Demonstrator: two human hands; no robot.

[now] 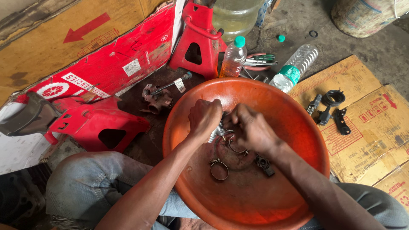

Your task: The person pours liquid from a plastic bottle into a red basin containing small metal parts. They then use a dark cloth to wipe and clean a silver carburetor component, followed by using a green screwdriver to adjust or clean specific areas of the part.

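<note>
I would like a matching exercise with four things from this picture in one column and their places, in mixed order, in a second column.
Things:
1. round metal hose clamp
2. clear plastic bottle with green label
3. small plastic bottle of amber liquid with green cap
4. black rubber ring

Places:
A. lying on its side on the floor, beyond the basin
B. on the brown cardboard, to the right of the basin
C. inside the large orange plastic basin, near the hands
D. standing upright beside the red metal jack stand

Pairs: 1-C, 2-A, 3-D, 4-B

Orange basin (298, 127), red stand (199, 42), green-capped bottle (233, 57), brown cardboard (370, 123).
</note>
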